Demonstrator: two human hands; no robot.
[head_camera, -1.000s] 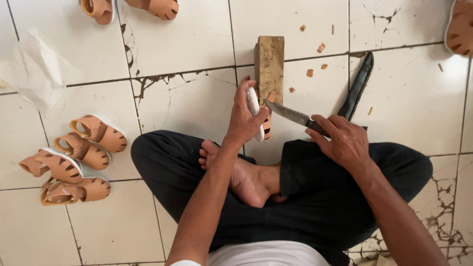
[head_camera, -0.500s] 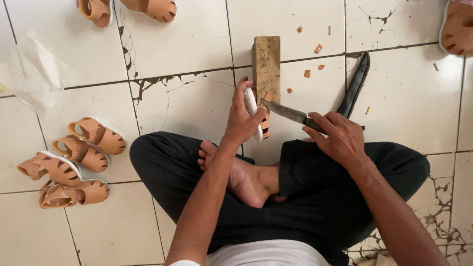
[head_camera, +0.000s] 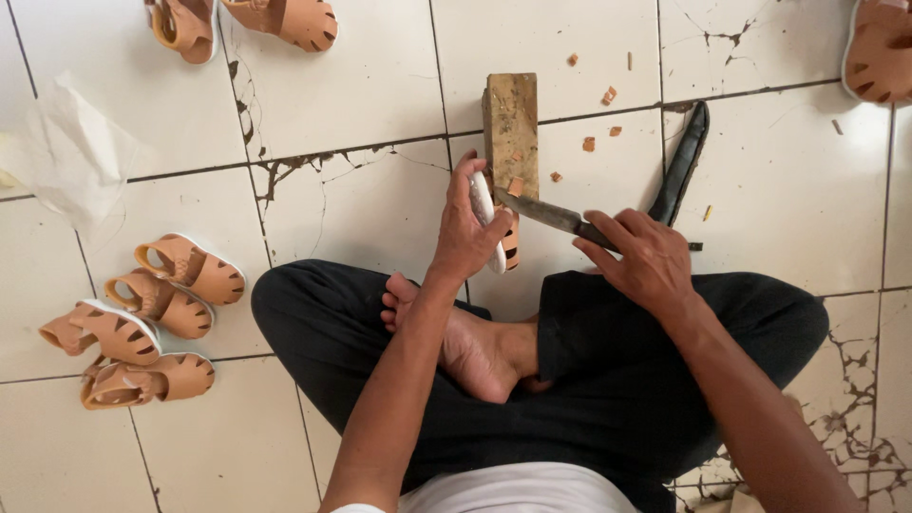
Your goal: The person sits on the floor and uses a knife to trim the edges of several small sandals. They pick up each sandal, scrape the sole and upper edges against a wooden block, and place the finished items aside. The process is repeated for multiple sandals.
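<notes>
Sandals fill the left of the frame, while near the centre we see our left hand (head_camera: 472, 228) closed around one small tan sandal (head_camera: 496, 233), turned on edge so that its white sole faces left. The sandal's toe end rests against the near end of a wooden block (head_camera: 511, 133) that lies on the tiled floor (head_camera: 361, 85) just above centre. Our right hand (head_camera: 641, 256) is wrapped tight around the handle of a knife (head_camera: 549, 215), right of centre. The blade runs up and to the left, and its tip meets the sandal's upper edge, over the block's near end. A dark sheath (head_camera: 680, 166) lies on the floor just beyond the right hand, slanting toward the upper right. Small tan scraps (head_camera: 608, 96) are scattered on the tiles around the block. We sit cross-legged in dark trousers (head_camera: 608, 399), one bare foot (head_camera: 475, 347) showing at centre bottom. At the middle left four finished sandals (head_camera: 142, 318) lie in a cluster. Two more (head_camera: 242, 21) sit at the upper left edge, and another (head_camera: 879, 47) at the upper right corner. A thin clear plastic sheet (head_camera: 76, 157) lies crumpled at the left.
</notes>
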